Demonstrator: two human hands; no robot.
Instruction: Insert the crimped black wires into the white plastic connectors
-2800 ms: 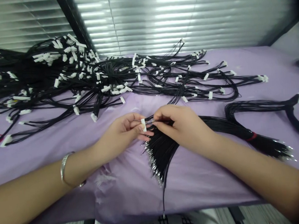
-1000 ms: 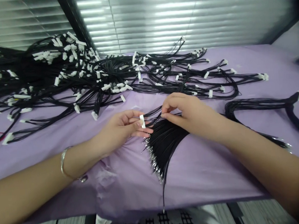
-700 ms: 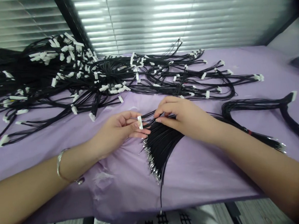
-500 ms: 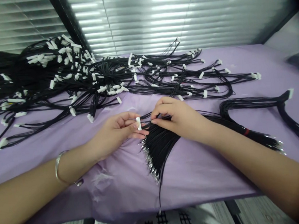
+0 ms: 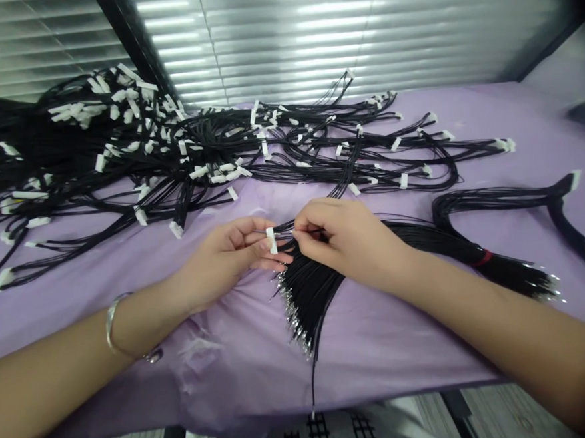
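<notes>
Between the thumb and fingers of my left hand (image 5: 239, 246) is a small white connector housing (image 5: 272, 240), held upright with thin black wires at it. My right hand (image 5: 341, 235) is closed in a pinch just right of the housing, on a thin black wire whose tip points toward the housing. Whether that tip touches the housing is too small to tell. Below both hands, a fanned bundle of black wires (image 5: 310, 291) lies on the purple cover, its silvery crimped ends (image 5: 294, 315) facing left. My right hand hides part of this bundle.
A big heap of black cables with white connectors (image 5: 131, 143) covers the back left of the purple-covered table (image 5: 406, 344). Rightward, the wire bundle runs through a red tie (image 5: 484, 257). Another black harness (image 5: 496, 199) curves at the right. Window blinds (image 5: 280, 40) stand behind.
My right hand has shifted slightly left and down, bringing its pinched fingers and the wire tip nearer the housing. My left hand stays in nearly the same place. The view has moved a little.
</notes>
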